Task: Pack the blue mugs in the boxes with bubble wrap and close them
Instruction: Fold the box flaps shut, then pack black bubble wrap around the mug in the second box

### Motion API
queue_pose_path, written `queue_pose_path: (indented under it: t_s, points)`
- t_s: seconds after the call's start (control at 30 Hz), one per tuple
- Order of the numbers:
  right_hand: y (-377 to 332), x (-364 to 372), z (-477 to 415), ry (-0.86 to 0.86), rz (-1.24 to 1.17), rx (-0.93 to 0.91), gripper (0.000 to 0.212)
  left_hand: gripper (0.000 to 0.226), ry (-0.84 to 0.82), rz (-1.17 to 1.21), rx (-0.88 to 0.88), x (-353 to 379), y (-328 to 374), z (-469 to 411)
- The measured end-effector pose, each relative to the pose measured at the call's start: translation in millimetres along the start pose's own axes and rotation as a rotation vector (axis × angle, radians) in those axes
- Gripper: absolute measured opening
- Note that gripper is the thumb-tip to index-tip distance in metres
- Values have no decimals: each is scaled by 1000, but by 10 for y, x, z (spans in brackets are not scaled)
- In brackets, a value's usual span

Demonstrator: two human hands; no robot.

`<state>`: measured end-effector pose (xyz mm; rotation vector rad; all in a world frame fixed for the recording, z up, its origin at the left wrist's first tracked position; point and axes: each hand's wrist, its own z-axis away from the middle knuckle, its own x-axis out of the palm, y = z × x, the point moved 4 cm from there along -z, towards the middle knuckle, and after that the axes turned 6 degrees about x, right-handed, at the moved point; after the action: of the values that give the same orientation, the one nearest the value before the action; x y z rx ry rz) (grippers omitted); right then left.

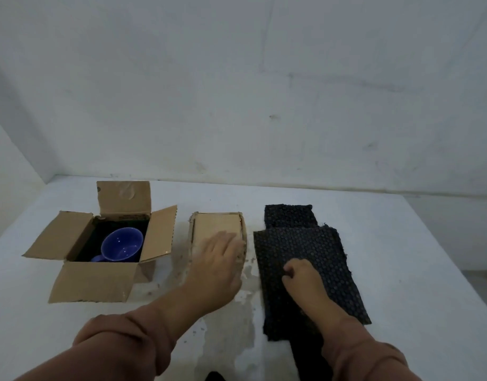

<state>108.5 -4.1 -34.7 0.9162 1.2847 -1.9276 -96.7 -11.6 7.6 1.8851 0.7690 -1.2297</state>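
On the counter's left, an open box holds the mug. Closed as it is, I judge its rim could knock against the flaps, since nothing covers its top. It is glossy blue and upright, handle near-left, sitting on a dark lining. At centre the left grip lies released, fingers flat on a shut box. At right the right grip curls into the black wrap, pinching the top sheet. A second sheet lies partly under it, so a careless lift may drag both.
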Motion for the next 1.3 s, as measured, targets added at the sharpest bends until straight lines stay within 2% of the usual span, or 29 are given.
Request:
queue_pose_path:
  t_s: [0.07, 0.13, 0.2, 0.27, 0.33, 0.37, 0.47, 0.53, 0.63, 0.73, 0.83, 0.97, 1.03, 1.1, 1.17, 1.23, 1.3]
  points:
    - [103, 23, 8, -92, 99, 48, 13, 48, 73, 141, 97, 90, 255, -91]
    - [146, 103, 44, -166, 150, 66, 28, 40, 32, 260, 103, 206, 462, -167]
    - [156, 193, 78, -203, 201, 65, 50, 36, -83, 385, 46, 352, 584, -216]
    - [167, 285, 106, -190, 277, 37, 60, 35, -274, 496, -132, 533, 613, -229]
    - [163, 329, 125, -152, 306, 1, 49, 23, -424, 661, -393, 705, 614, -201]
    - [167, 331, 126, -137, 298, -6, 42, 19, -426, 767, -540, 760, 614, -193]
    - [198, 294, 95, -141, 230, 4, 31, 18, -283, 1054, -952, 849, 570, -234]
    - [225, 267, 71, -162, 163, 16, 33, 8, -215, 1187, -1078, 830, 586, -310]
    - [260, 222, 54, -165, 77, 40, 34, 19, -190, 1204, -1070, 829, 590, -432]
    - [265, 199, 60, -196, 11, 42, 24, 20, -221, 1130, -1025, 846, 601, -520]
    - [286, 134, 47, -201, -96, 58, 21, 35, -180, 1073, -951, 862, 599, -579]
    - [391, -133, 16, -25, -400, 157, 33, 35, -111, 1081, -834, 691, 613, -664]
    - [455, -282, -20, 108, -444, 201, 34, 24, -93, 1208, -798, 516, 625, -712]
    - [485, -424, -49, 212, -473, 220, 25, 5, -68, 1505, -772, 301, 656, -759]
    - [467, -549, -55, 248, -578, 255, 15, 26, -54, 1725, -744, 70, 610, -767]
    - [417, -567, -57, 149, -771, 302, 9, 34, -2, 1811, -706, -191, 496, -755]
    - [272, -494, -51, -87, -1005, 320, 10, 41, 72, 1834, -672, -450, 352, -716]
